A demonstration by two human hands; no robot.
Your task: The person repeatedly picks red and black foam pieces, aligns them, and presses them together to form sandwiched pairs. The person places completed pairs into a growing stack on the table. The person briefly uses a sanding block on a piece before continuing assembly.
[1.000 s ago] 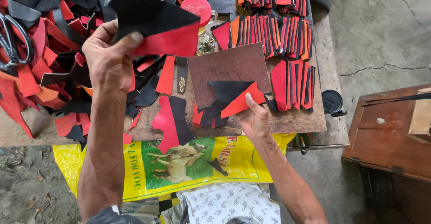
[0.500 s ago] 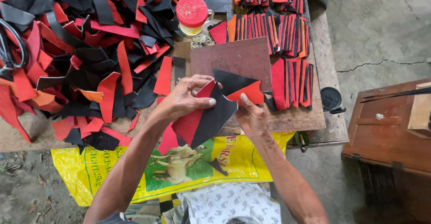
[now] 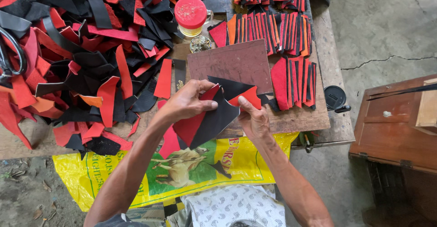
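My left hand point(image 3: 184, 103) pinches a pointed red-and-black cut piece point(image 3: 205, 122) at its top edge, over the front of the wooden table point(image 3: 291, 120). My right hand point(image 3: 253, 118) presses its thumb on a smaller black-and-red piece point(image 3: 236, 92) that lies on a brown board point(image 3: 230, 63). The two pieces overlap between my hands.
A big heap of red, black and orange scraps point(image 3: 82, 58) covers the table's left. Scissors point(image 3: 9, 54) lie at the far left. Sorted stacks of pieces point(image 3: 282, 31) stand at the right. A red-lidded jar point(image 3: 190, 14) is at the back. A yellow sack point(image 3: 182, 168) hangs below; a wooden box point(image 3: 396, 122) sits right.
My left hand came down from the scrap heap with the red-and-black piece and now holds it against the piece under my right hand. The right hand has barely moved.
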